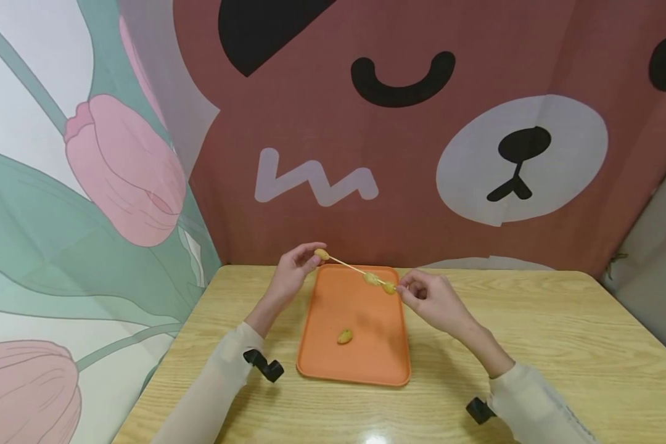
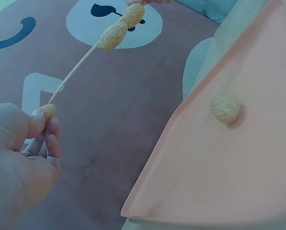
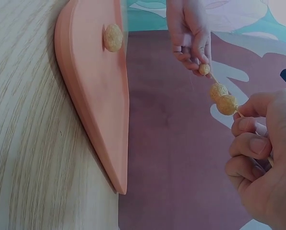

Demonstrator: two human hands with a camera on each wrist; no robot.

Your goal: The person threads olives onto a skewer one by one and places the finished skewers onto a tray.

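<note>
A thin wooden skewer point(image 1: 346, 265) slants above the far part of the orange tray point(image 1: 361, 364). Two golden, wrinkled balls point(image 2: 120, 29) sit side by side on it, close to my right hand point(image 1: 435, 299). That hand pinches the skewer just past them, its other fingers curled, as the right wrist view shows. My left hand point(image 1: 290, 271) pinches a smaller-looking golden ball point(image 2: 49, 111) between thumb and fingertips at the skewer's opposite end. Another golden ball point(image 1: 345, 336) lies on the tray, below both hands.
The tray rests on a light wood-grain table point(image 1: 510, 333). Behind the table hangs a printed cloth with a large bear face point(image 1: 399, 154), and tulips point(image 1: 127, 172) are printed on the left. Black mounts point(image 1: 263, 365) are strapped at both sleeves.
</note>
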